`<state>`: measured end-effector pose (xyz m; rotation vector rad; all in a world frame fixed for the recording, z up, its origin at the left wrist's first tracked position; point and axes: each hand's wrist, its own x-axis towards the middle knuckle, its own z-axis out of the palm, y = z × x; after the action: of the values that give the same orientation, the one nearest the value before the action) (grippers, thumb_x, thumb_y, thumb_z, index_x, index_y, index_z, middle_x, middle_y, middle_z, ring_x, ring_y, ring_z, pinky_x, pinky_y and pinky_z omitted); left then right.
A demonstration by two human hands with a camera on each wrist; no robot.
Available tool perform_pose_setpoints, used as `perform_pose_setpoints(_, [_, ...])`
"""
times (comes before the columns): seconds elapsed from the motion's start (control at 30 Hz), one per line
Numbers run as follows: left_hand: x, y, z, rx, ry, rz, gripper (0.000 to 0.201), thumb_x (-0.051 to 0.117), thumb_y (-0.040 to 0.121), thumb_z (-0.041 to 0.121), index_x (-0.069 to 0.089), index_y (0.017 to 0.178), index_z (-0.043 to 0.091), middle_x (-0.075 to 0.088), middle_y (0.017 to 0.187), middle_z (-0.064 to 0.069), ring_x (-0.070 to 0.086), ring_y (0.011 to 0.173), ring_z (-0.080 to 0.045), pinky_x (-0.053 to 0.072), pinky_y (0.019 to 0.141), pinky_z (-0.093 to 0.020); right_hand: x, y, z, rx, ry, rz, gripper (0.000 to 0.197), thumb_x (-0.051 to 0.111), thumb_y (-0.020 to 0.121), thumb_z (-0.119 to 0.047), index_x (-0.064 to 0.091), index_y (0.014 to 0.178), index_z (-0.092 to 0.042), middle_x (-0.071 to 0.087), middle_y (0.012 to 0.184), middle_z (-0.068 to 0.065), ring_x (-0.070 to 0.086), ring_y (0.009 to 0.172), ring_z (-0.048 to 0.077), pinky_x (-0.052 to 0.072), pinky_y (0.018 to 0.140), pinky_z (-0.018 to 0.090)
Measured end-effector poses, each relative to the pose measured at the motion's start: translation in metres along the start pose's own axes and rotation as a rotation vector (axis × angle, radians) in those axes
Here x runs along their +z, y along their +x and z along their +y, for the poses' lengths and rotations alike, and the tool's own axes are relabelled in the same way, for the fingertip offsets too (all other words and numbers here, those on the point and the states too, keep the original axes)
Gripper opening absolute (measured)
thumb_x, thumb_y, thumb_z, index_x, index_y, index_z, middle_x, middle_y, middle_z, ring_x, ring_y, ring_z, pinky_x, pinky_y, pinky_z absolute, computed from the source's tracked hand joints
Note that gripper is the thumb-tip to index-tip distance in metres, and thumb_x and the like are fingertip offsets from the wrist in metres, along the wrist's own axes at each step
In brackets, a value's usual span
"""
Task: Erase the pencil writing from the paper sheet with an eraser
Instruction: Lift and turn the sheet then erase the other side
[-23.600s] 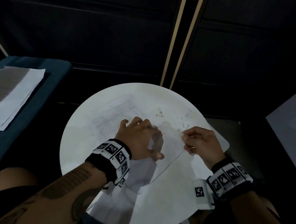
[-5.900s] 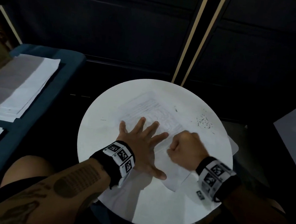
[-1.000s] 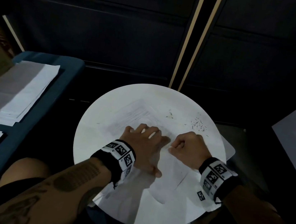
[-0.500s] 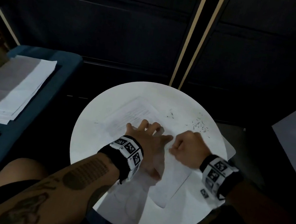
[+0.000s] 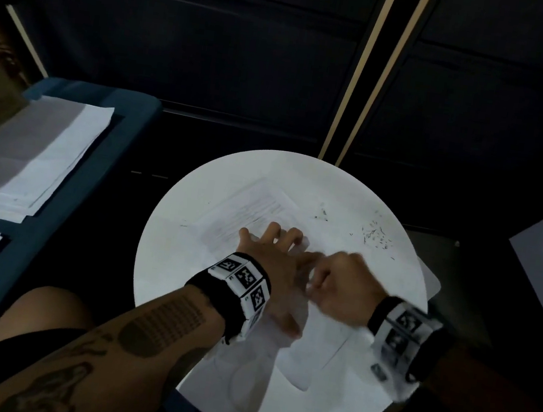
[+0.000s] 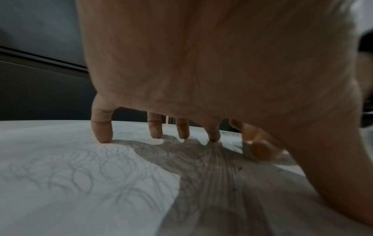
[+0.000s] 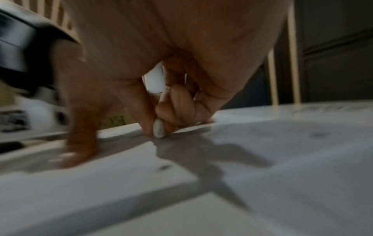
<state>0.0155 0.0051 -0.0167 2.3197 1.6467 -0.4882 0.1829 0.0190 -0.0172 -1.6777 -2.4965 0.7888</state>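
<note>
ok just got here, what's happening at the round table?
A person is erasing pencil scribbles from a paper sheet on the round white table. The left hand presses the sheet flat with spread fingertips. The right hand pinches a small white eraser against the paper and is motion-blurred, probably mid-rub. Looping pencil marks are visible under the left hand, so plenty is left. Dark eraser crumbs lie on the table's far right.

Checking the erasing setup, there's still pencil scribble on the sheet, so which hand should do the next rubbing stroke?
Right. The right hand already pinches the eraser with its tip down on the paper sheet. The left hand is spread with fingertips pressing the sheet, so it likely serves best holding it steady.
</note>
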Motion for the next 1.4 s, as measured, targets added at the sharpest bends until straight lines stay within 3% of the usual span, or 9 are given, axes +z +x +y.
perform_pose_setpoints(0.2, [0.0,-0.001,0.002,0.001,-0.012,0.025,0.125,0.083,0.052,0.08,0.014,0.153,0.055,0.016,0.156,0.008,0.017,0.144,-0.033,0.027,0.102,-0.064,-0.023,0.029,0.033,0.18,0.031,0.219,0.029,0.08,0.08,-0.023,0.064,0.055,-0.02,0.064,0.066,-0.008,0.067,0.082,0.02,0.06,0.08,0.036])
perform_pose_setpoints(0.33, [0.0,0.002,-0.001,0.002,0.01,0.008,0.124,0.075,0.052,0.089,0.01,0.151,0.054,0.013,0.158,0.008,0.015,0.142,-0.032,0.031,0.102,-0.064,0.002,0.005,0.008,-0.004,0.008,0.0,0.018,0.074,0.078,-0.025,0.069,0.062,-0.018,0.067,0.063,-0.008,0.068,0.07,0.011,0.06,0.075,0.034])
perform_pose_setpoints(0.5, [-0.003,-0.003,0.007,-0.013,0.024,0.041,0.115,0.084,0.056,0.073,0.02,0.149,0.054,0.021,0.151,0.009,0.021,0.141,-0.031,0.028,0.099,-0.058,-0.024,0.029,0.034,0.179,0.0,0.199,0.03,0.078,0.077,-0.027,0.062,0.053,-0.019,0.064,0.057,-0.004,0.065,0.059,0.012,0.062,0.07,0.036])
perform_pose_setpoints(0.63, [0.002,0.003,0.0,-0.003,-0.036,0.027,0.104,0.076,0.063,0.076,0.018,0.147,0.055,0.017,0.155,0.009,0.018,0.139,-0.03,0.03,0.098,-0.059,-0.002,0.005,0.004,0.006,-0.019,-0.04,0.019,0.071,0.077,-0.024,0.066,0.059,-0.02,0.068,0.065,-0.006,0.067,0.071,0.014,0.059,0.075,0.033])
perform_pose_setpoints(0.77, [-0.003,0.0,0.002,0.001,-0.017,0.017,0.12,0.083,0.051,0.078,0.015,0.148,0.055,0.019,0.153,0.01,0.02,0.141,-0.033,0.03,0.098,-0.061,-0.028,0.031,0.032,0.173,-0.042,0.174,0.03,0.078,0.079,-0.026,0.064,0.053,-0.018,0.064,0.062,-0.007,0.067,0.079,0.02,0.06,0.081,0.037])
perform_pose_setpoints(0.97, [0.0,0.002,-0.001,0.013,0.001,0.001,0.122,0.076,0.051,0.087,0.011,0.148,0.053,0.014,0.155,0.008,0.017,0.14,-0.033,0.032,0.101,-0.063,-0.005,0.01,0.008,0.034,-0.025,-0.053,0.023,0.073,0.078,-0.027,0.064,0.057,-0.021,0.067,0.065,-0.008,0.07,0.077,0.018,0.06,0.077,0.034])
perform_pose_setpoints(1.07, [-0.004,0.001,-0.001,0.021,-0.017,-0.025,0.127,0.081,0.052,0.083,0.008,0.152,0.055,0.014,0.155,0.008,0.016,0.143,-0.035,0.032,0.102,-0.065,-0.028,0.033,0.035,0.185,-0.047,0.134,0.028,0.078,0.077,-0.03,0.063,0.055,-0.02,0.066,0.066,-0.002,0.066,0.076,0.018,0.06,0.081,0.039])
perform_pose_setpoints(1.23, [-0.001,0.002,-0.001,0.02,0.007,-0.02,0.12,0.075,0.052,0.089,0.016,0.149,0.05,0.013,0.157,0.008,0.015,0.144,-0.034,0.032,0.103,-0.064,0.001,0.008,0.002,0.01,-0.017,-0.068,0.012,0.068,0.076,-0.027,0.068,0.065,-0.022,0.067,0.065,-0.005,0.067,0.069,0.014,0.061,0.07,0.036])
perform_pose_setpoints(1.4, [-0.003,0.002,-0.002,0.023,-0.023,-0.04,0.127,0.079,0.053,0.085,0.006,0.153,0.055,0.01,0.16,0.008,0.014,0.146,-0.035,0.031,0.104,-0.066,-0.022,0.033,0.028,0.176,-0.031,0.137,0.023,0.072,0.073,-0.036,0.062,0.058,-0.022,0.065,0.072,0.002,0.066,0.073,0.018,0.061,0.082,0.038])
